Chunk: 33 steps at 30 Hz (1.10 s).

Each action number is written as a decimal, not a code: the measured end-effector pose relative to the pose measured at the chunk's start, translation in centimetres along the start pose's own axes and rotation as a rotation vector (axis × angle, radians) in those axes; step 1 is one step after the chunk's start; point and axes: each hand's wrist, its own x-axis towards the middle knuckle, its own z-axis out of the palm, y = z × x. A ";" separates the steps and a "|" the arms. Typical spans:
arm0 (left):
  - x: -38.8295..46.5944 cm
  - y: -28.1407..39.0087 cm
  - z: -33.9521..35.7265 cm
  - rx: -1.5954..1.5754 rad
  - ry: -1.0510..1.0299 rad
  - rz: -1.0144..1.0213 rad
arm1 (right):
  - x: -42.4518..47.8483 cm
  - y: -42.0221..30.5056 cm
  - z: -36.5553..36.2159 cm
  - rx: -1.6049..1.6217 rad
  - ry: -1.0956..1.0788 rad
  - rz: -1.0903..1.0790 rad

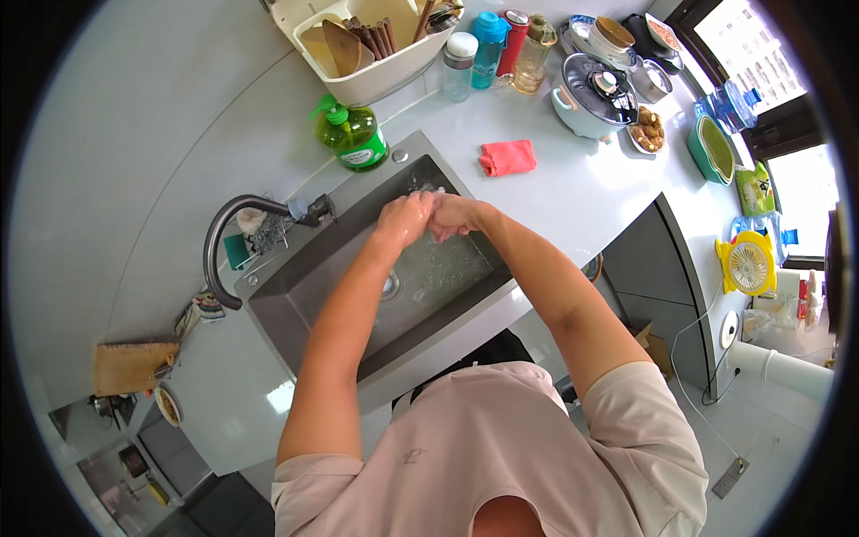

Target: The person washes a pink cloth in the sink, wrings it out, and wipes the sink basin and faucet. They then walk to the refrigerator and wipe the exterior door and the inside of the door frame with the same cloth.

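Observation:
Over the right end of the grey kitchen sink (295,295), my left hand (407,216) and my right hand (453,213) press together, wet and slightly soapy. Between them a bit of something whitish, perhaps suds or a cloth, shows; I cannot tell which. Water droplets and foam lie on the sink floor below, near the round drain (389,286). The dark curved faucet (213,248) arches left of my hands. A green pump bottle of liquid soap (356,137) stands behind the sink. On the counter to the right lies a folded pink cloth (508,158).
A cream utensil holder (382,84) hangs behind the sink. Drink bottles (488,50), a lidded pot (590,101) and a plate of ginger-like roots (647,131) stand on the back right counter. Steel wool (270,233) sits beside the faucet. A yellow fan (748,263) stands far right.

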 end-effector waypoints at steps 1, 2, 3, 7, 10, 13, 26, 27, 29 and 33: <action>-0.3 0.0 0.3 0.017 -0.013 0.021 | -0.1 -0.2 -0.4 0.259 -0.146 0.169; -0.5 -0.1 0.6 0.034 -0.025 0.042 | -0.4 -0.3 0.3 0.283 -0.123 0.174; -0.5 0.0 0.7 0.052 -0.034 0.075 | -0.1 0.2 0.2 0.240 -0.118 0.184; -0.2 -0.9 1.3 -0.145 -0.061 -0.022 | 0.8 2.4 0.6 -0.050 0.142 -0.035; -0.1 -2.3 0.6 -0.386 -0.233 -0.243 | -0.6 3.1 1.3 -0.338 0.461 -0.363; -0.7 -2.4 -3.0 -0.964 -0.561 -0.652 | -4.3 0.9 0.9 -0.631 0.658 -0.711; -1.3 -2.1 -1.4 -0.567 -0.442 -0.405 | -1.6 -3.6 1.3 -0.951 0.405 -0.485; -1.0 -1.6 -0.4 -0.235 -0.256 -0.296 | -1.1 -3.2 2.3 -0.814 0.381 -0.267; -1.4 -0.1 0.9 -0.081 -0.148 -0.156 | 0.5 -0.8 4.3 -0.516 0.338 0.163; -4.4 -0.5 4.1 0.044 0.086 0.089 | -1.0 0.8 6.4 0.359 0.031 0.332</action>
